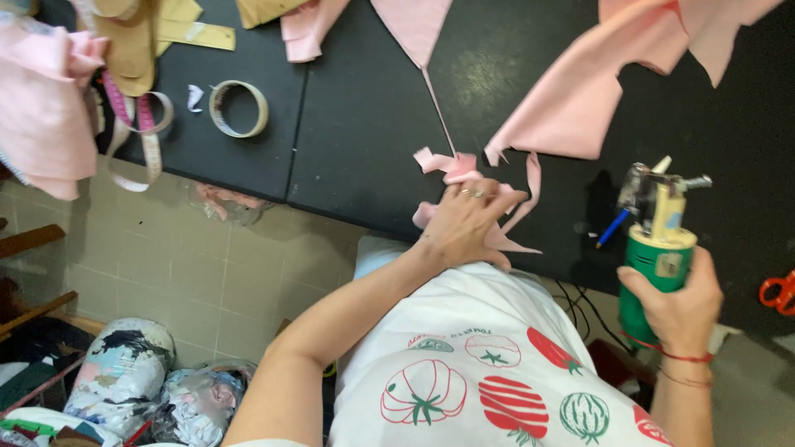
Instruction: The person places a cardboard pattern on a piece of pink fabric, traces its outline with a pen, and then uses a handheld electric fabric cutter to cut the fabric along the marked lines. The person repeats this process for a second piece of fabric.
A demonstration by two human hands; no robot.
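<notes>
The fingers of the left hand lie spread and flat, pressing down on a heap of pink fabric scraps at the near edge of the black desk; they pin the cloth rather than close around it, and a ring shows on one of them; the right hand is wrapped tight around the green body of a handheld cutting machine, held upright just off the desk edge, its metal head at the top and a blue-tipped part sticking out to one side

The scraps look thin, limp and very light, so they should slide and bunch easily under a palm; a flat press or a pinch at a strip's end seems the surest hold, since the narrow curled strips would slip out of a loose grasp; they are pale pink, cut into ribbons and pointed offcuts, some twisted over themselves; the machine looks solid and heavy for its size, rigid, best gripped round the cylinder, well below the cutting head

Further out, larger pink fabric pieces lie across the far side of the desk, one tapering to a long thin tail that runs toward the scraps; a roll of tape and a pink measuring tape sit to the left, near tan paper patterns; orange scissors show at the right edge; bags of offcuts stand on the tiled floor below
</notes>
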